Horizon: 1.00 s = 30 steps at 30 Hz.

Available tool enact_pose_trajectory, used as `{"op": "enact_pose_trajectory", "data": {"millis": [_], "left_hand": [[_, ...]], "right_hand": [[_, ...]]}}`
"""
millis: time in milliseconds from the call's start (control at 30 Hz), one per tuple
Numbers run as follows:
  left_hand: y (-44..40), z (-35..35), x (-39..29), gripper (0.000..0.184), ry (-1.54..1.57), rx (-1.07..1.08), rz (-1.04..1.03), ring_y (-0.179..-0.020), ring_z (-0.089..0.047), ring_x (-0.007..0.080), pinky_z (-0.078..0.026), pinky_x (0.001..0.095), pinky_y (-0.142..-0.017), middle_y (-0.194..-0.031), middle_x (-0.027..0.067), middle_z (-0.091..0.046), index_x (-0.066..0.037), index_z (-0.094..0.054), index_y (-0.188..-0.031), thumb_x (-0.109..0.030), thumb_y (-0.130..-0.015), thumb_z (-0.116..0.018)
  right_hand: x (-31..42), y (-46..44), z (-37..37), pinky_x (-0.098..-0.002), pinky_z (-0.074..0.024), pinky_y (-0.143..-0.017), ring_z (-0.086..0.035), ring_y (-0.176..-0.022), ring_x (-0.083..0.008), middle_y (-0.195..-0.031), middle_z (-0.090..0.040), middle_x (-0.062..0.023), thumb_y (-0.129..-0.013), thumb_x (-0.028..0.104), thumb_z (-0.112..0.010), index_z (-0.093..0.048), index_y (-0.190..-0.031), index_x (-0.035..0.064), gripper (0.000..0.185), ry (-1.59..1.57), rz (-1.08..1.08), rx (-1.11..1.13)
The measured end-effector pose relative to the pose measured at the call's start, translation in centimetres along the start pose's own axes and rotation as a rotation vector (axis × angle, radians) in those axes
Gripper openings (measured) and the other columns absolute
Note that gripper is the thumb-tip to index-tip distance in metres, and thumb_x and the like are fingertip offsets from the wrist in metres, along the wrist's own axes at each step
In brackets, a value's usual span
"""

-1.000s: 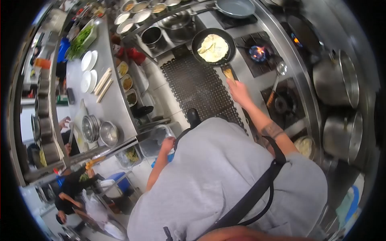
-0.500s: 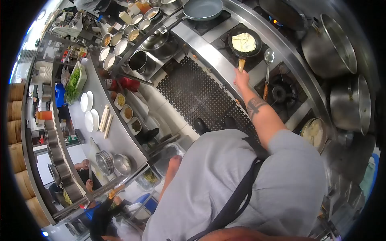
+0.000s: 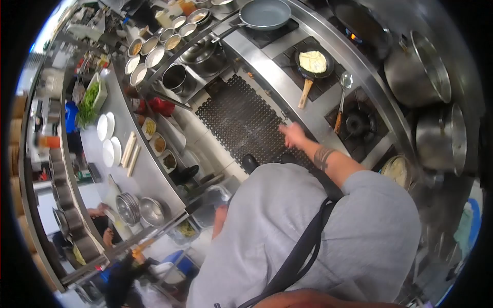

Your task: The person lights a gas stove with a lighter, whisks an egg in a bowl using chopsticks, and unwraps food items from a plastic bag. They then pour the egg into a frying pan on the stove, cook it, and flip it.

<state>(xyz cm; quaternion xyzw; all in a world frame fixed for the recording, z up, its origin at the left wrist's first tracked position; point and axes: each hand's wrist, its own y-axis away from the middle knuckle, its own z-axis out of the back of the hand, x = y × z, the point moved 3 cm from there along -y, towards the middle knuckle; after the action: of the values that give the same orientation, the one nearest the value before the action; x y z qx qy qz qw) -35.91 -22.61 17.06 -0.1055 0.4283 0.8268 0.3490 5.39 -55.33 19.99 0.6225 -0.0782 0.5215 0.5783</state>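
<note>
My right hand (image 3: 292, 135), on the tattooed arm, is off the frying pan and low at the front edge of the stove, beside its control knobs (image 3: 284, 117). Thumb and forefinger look apart, and I see nothing held. On a burner the small black frying pan (image 3: 328, 72) holds a pale yellow egg round (image 3: 313, 61). Its wooden handle (image 3: 305, 94) points towards me over the stove edge. To its right lies a metal ladle (image 3: 341, 100) with a wooden grip. Only a little of my left hand (image 3: 221, 211) shows, low beside my grey shirt; its fingers are hidden.
A larger grey pan (image 3: 264, 15) stands on the far burner. Steel pots (image 3: 416, 69) line the right side. Behind me on the left runs a steel counter (image 3: 149, 174) with plates, bowls and greens. A black mat (image 3: 236, 115) covers the floor. Another person's hands (image 3: 105, 223) are lower left.
My right hand has let go of the frying pan's handle and dropped down to the stove's front edge. The pan stays on its burner. My left hand shows less.
</note>
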Motion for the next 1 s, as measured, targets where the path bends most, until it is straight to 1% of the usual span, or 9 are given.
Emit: {"op": "enact_pose_trajectory", "data": {"millis": [33, 100, 167, 233, 333, 500, 767, 867, 1000], "left_hand": [[-0.4, -0.1, 0.1, 0.026, -0.017, -0.001, -0.009, -0.086, -0.067, 0.0402, -0.054, 0.0443, -0.075, -0.095, 0.0213, -0.07, 0.001, -0.069, -0.09, -0.02, -0.088, -0.055], [-2.2, -0.7, 0.3, 0.026, -0.148, 0.027, -0.07, -0.087, -0.067, 0.0415, -0.054, 0.0449, -0.075, -0.095, 0.0216, -0.07, 0.001, -0.069, -0.089, -0.02, -0.088, -0.055], [-5.7, -2.8, 4.3, 0.027, -0.438, 0.105, -0.315, -0.089, -0.066, 0.0422, -0.054, 0.0469, -0.079, -0.096, 0.0227, -0.07, 0.002, -0.07, -0.089, -0.021, -0.087, -0.054], [-8.4, -4.0, 6.0, 0.028, -0.387, 0.023, -0.335, -0.091, -0.066, 0.0409, -0.053, 0.0476, -0.081, -0.096, 0.0238, -0.069, 0.001, -0.071, -0.087, -0.022, -0.085, -0.056], [-9.0, -2.6, 4.0, 0.026, -0.152, -0.048, -0.039, -0.092, -0.066, 0.0401, -0.052, 0.0482, -0.083, -0.097, 0.0244, -0.069, -0.001, -0.073, -0.086, -0.02, -0.084, -0.056], [-11.6, -1.9, 4.6, 0.029, 0.011, 0.009, -0.086, -0.092, -0.066, 0.0403, -0.052, 0.0478, -0.082, -0.099, 0.0231, -0.069, -0.001, -0.073, -0.086, -0.024, -0.085, -0.055], [-16.0, -2.6, 11.0, 0.031, -0.351, 0.297, -0.713, -0.089, -0.066, 0.0387, -0.053, 0.0443, -0.076, -0.094, 0.0195, -0.07, -0.006, -0.071, -0.094, -0.034, -0.085, -0.062], [-15.7, 0.4, 8.0, 0.018, -0.632, 0.473, -0.64, -0.083, -0.071, 0.0325, -0.057, 0.0431, -0.071, -0.084, 0.0148, -0.071, -0.007, -0.072, -0.084, -0.018, -0.071, -0.065], [-19.3, 2.7, 5.5, 0.019, -0.861, 0.283, -0.789, -0.083, -0.071, 0.0327, -0.057, 0.0443, -0.071, -0.087, 0.0154, -0.071, -0.009, -0.073, -0.086, -0.017, -0.071, -0.064]], "right_hand": [[-5.1, -2.1, -2.5, -0.0373, -0.0467, -0.04, -0.06, -0.041, -0.0235, -0.052, -0.062, -0.0142, -0.095, 0.05, -0.055, -0.067, -0.064, -0.0011, 0.06, 0.23, -0.046, 0.265], [-11.3, -2.5, -7.2, -0.0439, -0.0543, -0.075, -0.069, -0.081, -0.0358, -0.083, -0.071, -0.0196, -0.088, 0.033, -0.055, -0.07, -0.077, -0.0018, 0.04, 1.2, 0.636, 0.423], [-11.8, -2.9, -6.9, -0.0476, -0.052, -0.082, -0.065, -0.095, -0.0415, -0.099, -0.068, -0.0253, -0.094, 0.03, -0.051, -0.07, -0.089, -0.0024, 0.037, 1.056, 0.512, 0.467], [-9.4, -2.9, -4.6, -0.0474, -0.0508, -0.079, -0.064, -0.089, -0.0444, -0.086, -0.067, -0.0258, -0.093, 0.037, -0.057, -0.067, -0.083, -0.004, 0.043, 0.864, 0.506, 0.316], [-4.8, -3.5, -1.8, -0.0365, -0.049, -0.045, -0.058, -0.047, -0.0209, -0.065, -0.062, -0.0104, -0.089, 0.03, -0.06, -0.064, -0.082, -0.0013, 0.033, 0.594, -0.163, 0.302], [2.0, -1.7, 0.2, -0.0345, -0.0378, -0.032, -0.046, -0.032, -0.0207, -0.044, -0.048, -0.0082, -0.099, 0.032, -0.049, -0.052, -0.056, 0.0066, 0.05, 0.48, -0.089, 0.114], [-0.1, 2.9, -3.2, -0.0367, -0.0496, -0.047, -0.063, -0.052, -0.02, -0.064, -0.063, -0.0107, -0.088, 0.03, -0.064, -0.061, -0.079, 0.0024, 0.029, 0.533, -0.093, 0.015], [-4.8, 2.6, -4.1, -0.0379, -0.0529, -0.053, -0.064, -0.053, -0.0239, -0.062, -0.063, -0.0132, -0.087, 0.036, -0.066, -0.062, -0.069, 0.0016, 0.039, 0.73, 0.12, -0.042], [-5.2, 5.8, -3.8, -0.0362, -0.0515, -0.048, -0.062, -0.049, -0.0219, -0.061, -0.063, -0.0114, -0.086, 0.031, -0.067, -0.065, -0.073, 0.0006, 0.033, 0.412, -0.244, -0.014]]}}
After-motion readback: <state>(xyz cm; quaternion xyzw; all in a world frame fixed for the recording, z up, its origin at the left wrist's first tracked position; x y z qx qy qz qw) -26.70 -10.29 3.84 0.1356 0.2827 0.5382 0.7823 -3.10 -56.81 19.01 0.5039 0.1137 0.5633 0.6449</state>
